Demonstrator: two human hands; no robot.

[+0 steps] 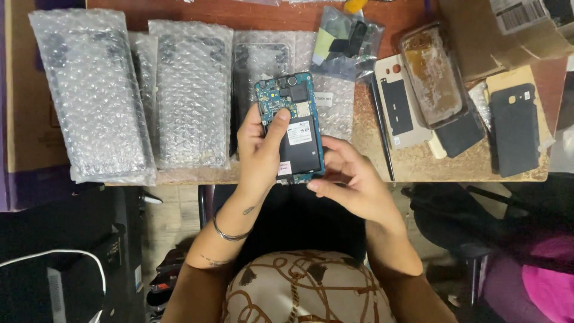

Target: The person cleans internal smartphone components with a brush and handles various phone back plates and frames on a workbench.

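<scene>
I hold an opened smartphone (pixel 296 122) with its back cover off, showing a teal circuit board at the top and a black battery below. My left hand (pixel 258 152) grips its left side, thumb laid across the board. My right hand (pixel 350 176) cups the lower right corner, fingers at the bottom edge. The phone hovers over the near edge of the wooden table (pixel 454 167).
Bubble-wrapped phones (pixel 92 90) lie in a row at left. A black thin tool (pixel 382 134), a beige back cover (pixel 399 110), a clear case (pixel 430 75), dark covers (pixel 515 128) and a cardboard box (pixel 514 30) are at right. A bag of parts (pixel 347 42) lies behind the phone.
</scene>
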